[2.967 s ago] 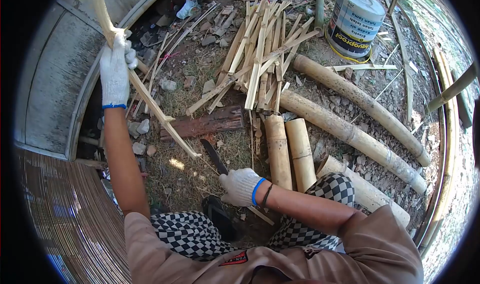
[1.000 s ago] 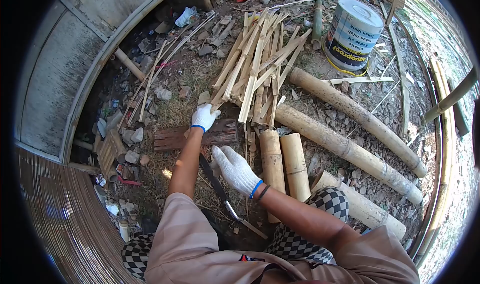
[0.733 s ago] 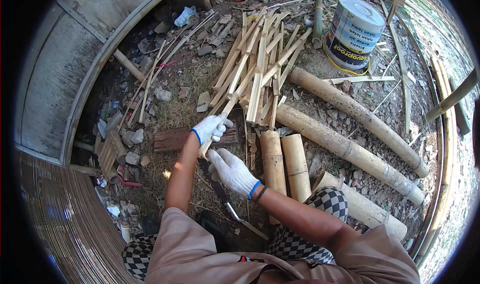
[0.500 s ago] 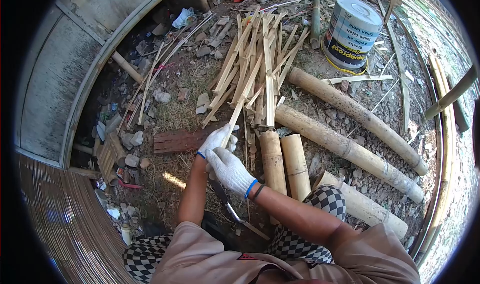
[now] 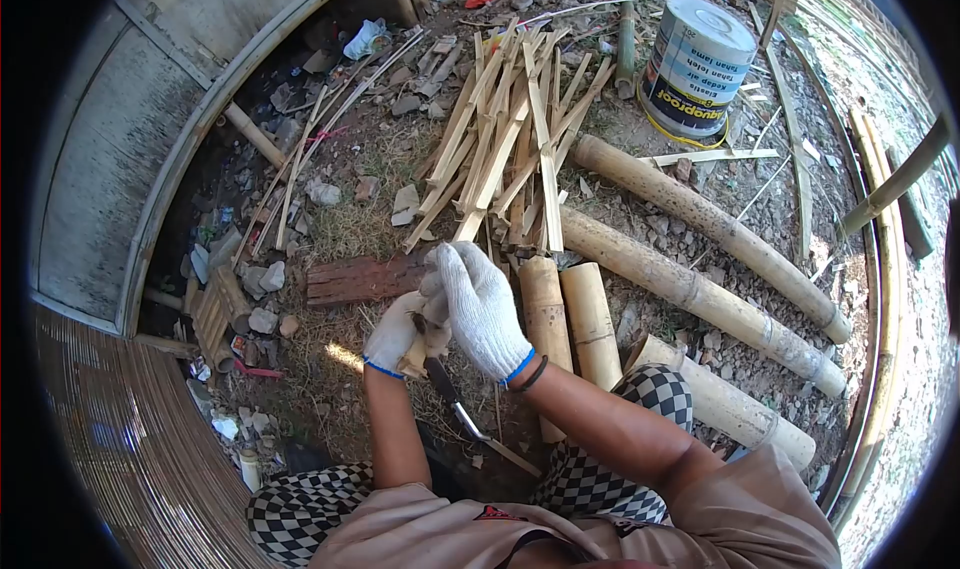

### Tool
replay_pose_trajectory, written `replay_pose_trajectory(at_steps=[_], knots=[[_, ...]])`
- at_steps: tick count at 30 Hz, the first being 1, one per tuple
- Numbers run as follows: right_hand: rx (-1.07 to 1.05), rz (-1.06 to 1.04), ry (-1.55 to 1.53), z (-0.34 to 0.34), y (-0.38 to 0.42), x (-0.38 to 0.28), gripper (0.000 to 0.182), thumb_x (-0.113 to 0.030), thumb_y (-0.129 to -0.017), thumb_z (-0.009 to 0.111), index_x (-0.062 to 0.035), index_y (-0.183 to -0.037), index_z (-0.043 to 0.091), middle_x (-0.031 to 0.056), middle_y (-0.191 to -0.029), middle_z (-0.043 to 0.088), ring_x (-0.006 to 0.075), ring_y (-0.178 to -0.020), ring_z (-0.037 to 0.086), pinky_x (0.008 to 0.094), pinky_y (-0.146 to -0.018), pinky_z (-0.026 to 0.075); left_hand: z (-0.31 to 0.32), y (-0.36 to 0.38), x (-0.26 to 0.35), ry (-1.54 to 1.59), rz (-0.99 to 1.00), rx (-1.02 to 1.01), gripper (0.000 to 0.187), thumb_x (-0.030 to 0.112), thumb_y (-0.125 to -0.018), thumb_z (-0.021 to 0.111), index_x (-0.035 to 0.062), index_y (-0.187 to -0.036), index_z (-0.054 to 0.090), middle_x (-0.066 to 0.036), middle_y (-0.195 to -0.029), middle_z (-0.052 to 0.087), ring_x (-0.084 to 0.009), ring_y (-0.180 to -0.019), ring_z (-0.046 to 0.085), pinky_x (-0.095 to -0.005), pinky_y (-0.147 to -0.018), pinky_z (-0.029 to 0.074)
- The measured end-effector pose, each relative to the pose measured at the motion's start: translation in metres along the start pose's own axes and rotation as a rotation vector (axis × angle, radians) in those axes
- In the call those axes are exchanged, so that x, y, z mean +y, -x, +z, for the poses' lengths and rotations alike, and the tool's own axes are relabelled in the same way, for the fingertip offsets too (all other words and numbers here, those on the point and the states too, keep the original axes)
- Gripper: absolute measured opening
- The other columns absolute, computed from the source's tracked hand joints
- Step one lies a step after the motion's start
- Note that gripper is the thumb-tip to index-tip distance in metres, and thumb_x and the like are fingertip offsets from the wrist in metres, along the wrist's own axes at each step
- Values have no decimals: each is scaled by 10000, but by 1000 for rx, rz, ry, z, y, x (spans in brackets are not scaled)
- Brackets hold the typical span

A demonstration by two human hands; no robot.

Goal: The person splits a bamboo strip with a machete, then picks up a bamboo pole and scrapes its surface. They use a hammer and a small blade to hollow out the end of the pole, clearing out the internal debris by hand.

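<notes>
Both my hands wear white knitted gloves with blue cuffs. A split bamboo strip (image 5: 490,187) runs from the pile down under my fingers, and a pale piece that looks like its near end shows beside my left palm. My left hand (image 5: 397,337) is closed about this near part, its fingers partly hidden. Just above and to the right, my right hand (image 5: 475,309) has its fingers pressed together over the strip. Below the hands is a knife (image 5: 458,409) with a black handle and metal blade; what supports it is hidden.
A pile of split bamboo strips (image 5: 545,139) lies ahead. Short bamboo pieces (image 5: 545,319) and long poles (image 5: 690,284) lie to the right. A paint bucket (image 5: 695,69) stands at the back right, and a reddish board (image 5: 360,281) lies left of the hands.
My left hand has drawn back toward my body, down and to the left. My right hand has shifted slightly up and right along the strip. Strips on the pile have shifted a little.
</notes>
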State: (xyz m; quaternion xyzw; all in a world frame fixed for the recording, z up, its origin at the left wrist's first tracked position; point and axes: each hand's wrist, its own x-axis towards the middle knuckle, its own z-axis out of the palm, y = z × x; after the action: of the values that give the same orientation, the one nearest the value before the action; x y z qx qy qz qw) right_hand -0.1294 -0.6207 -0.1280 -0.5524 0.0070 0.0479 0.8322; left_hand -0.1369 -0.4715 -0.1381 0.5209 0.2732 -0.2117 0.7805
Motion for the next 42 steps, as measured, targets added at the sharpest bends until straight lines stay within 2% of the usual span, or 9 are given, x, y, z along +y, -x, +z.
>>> replay_pose_trajectory(at_steps=[6,15,17,19,23,26,31,36,42], knots=[[190,17,-127,-18,-20,-19,330,-337,-1129,560,-17,-1179,622,38,-842,659,92,-655,623,268,-599,519,-21,64,-21,-505,78,-68,383,197,-1097,526,-27,-1405,563,-3,-778,554,-82,-544,527,-243,-472,438],[247,33,-194,-31,-33,-7,359,-355,-1124,561,-12,-1221,607,62,-906,671,108,-680,639,283,-616,534,12,-35,116,-868,437,84,435,360,-1071,617,6,-1318,667,-29,-828,629,-85,-589,591,-261,-504,487],[213,41,-169,-28,-32,-2,354,-365,-1126,562,-26,-1224,591,75,-914,671,135,-662,656,298,-616,551,32,-71,159,-891,665,159,500,403,-1053,633,-18,-1323,671,-112,-946,729,-193,-754,714,-340,-685,584],[202,66,-123,-25,-28,-5,359,-355,-1123,565,-10,-1210,609,74,-892,675,128,-670,656,297,-623,547,22,-120,198,-1504,1087,677,639,477,-1008,662,-52,-1364,628,-230,-1049,772,-377,-968,748,-436,-891,578],[218,26,-95,-19,-26,3,347,-338,-1118,571,-4,-1196,625,80,-860,678,130,-663,658,302,-622,543,36,-106,158,-1117,1154,617,589,513,-1003,655,-11,-1269,703,-253,-1116,765,-409,-1072,729,-462,-952,549],[216,11,-80,-20,-29,2,342,-342,-1128,550,-16,-1201,623,72,-882,691,129,-679,661,288,-650,544,51,-121,64,-935,735,245,447,392,-1028,683,-15,-1205,741,-146,-1047,787,-266,-997,733,-384,-940,550],[212,-103,210,-22,-37,12,364,-363,-1136,519,-34,-1138,674,52,-832,701,144,-771,690,330,-789,563,82,-204,-44,-1078,259,102,642,590,-983,645,-29,-1140,721,-168,-1014,776,-259,-912,749,-376,-801,571],[76,45,-98,-15,-20,-4,353,-361,-1123,559,-19,-1142,644,64,-803,694,131,-605,664,271,-543,530,100,-233,-56,-1223,155,135,846,787,-938,608,-43,-1076,702,-189,-980,764,-252,-827,764,-367,-663,592],[35,100,-93,-5,-21,2,377,-367,-1140,534,-8,-1165,647,75,-812,711,146,-585,670,266,-542,523,136,-210,-50,-1366,375,29,728,722,-937,669,5,-1058,716,-190,-923,755,-254,-717,755,-377,-656,604]])
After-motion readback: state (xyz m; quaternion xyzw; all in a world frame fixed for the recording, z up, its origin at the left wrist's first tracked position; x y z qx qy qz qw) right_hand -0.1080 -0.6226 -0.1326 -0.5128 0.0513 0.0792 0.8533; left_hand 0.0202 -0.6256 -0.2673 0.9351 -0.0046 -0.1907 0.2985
